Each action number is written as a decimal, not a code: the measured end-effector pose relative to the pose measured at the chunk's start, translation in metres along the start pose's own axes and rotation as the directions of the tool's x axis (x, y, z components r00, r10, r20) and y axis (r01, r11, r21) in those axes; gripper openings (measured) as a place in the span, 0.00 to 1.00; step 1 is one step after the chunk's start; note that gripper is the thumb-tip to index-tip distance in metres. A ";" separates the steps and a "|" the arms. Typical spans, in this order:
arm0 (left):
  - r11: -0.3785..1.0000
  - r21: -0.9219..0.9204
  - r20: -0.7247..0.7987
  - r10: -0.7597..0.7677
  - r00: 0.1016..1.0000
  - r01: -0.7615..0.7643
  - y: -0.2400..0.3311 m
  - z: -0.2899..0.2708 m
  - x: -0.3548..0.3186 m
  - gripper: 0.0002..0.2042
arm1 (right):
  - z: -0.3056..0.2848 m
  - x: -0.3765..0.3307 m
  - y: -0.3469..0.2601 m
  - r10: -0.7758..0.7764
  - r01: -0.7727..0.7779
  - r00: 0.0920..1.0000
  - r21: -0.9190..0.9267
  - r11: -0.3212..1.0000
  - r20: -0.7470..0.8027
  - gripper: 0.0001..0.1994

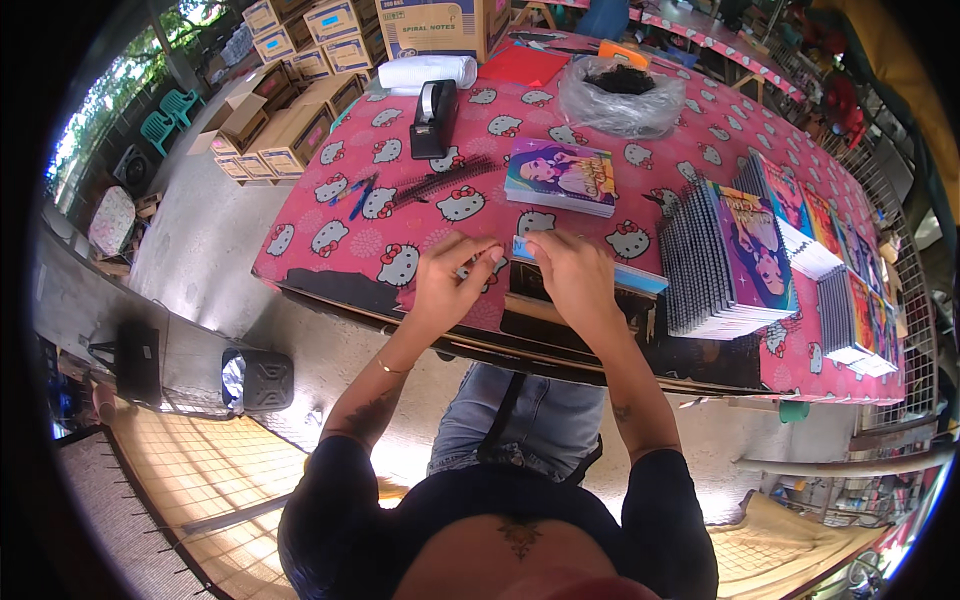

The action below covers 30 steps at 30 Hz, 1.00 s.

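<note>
My left hand (455,278) and my right hand (572,272) meet at the near edge of the pink cartoon-cat tablecloth (340,215). Both pinch the near edge of a blue-edged notebook (630,275) that lies flat over a dark machine or block (525,290) at the table's front. Fingers of both hands are closed on the notebook's left end. A black spiral binding comb (445,180) lies on the cloth beyond my left hand. A colourful notebook (560,175) lies further back.
Stacks of spiral-bound notebooks (725,260) stand at the right, with more (850,300) toward the table's right end. A black tape dispenser (433,118), a paper roll (430,72), a plastic bag (620,95) and blue pens (358,192) lie on the table. Cardboard boxes (290,130) are at back left.
</note>
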<state>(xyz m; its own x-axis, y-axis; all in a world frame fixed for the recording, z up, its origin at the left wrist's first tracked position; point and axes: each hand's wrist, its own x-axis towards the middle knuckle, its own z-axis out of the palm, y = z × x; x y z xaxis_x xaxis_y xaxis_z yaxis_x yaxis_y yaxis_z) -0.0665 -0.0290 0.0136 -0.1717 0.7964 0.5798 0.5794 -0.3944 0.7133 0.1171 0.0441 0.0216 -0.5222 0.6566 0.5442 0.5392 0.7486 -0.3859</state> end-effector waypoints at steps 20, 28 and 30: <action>0.992 0.067 0.420 0.071 0.905 -0.109 -0.022 -0.003 0.038 0.19 | -0.023 0.003 0.001 -0.117 0.120 0.991 0.050 0.992 -0.060 0.09; 0.607 0.696 0.260 0.285 0.923 -0.384 -0.048 0.061 -0.050 0.40 | -0.028 -0.007 0.013 -0.002 0.000 0.998 0.027 1.000 0.064 0.09; 0.626 0.675 0.238 0.315 0.919 -0.390 -0.062 0.062 -0.058 0.41 | -0.022 -0.005 0.019 -0.044 0.042 0.998 0.040 0.998 0.051 0.09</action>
<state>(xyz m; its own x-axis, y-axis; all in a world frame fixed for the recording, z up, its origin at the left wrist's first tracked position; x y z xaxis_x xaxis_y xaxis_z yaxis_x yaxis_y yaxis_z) -0.0433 -0.0221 -0.0890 0.2149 0.7166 0.6636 0.9677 -0.2480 -0.0456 0.1444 0.0530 0.0275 -0.5783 0.6267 0.5223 0.4896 0.7787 -0.3922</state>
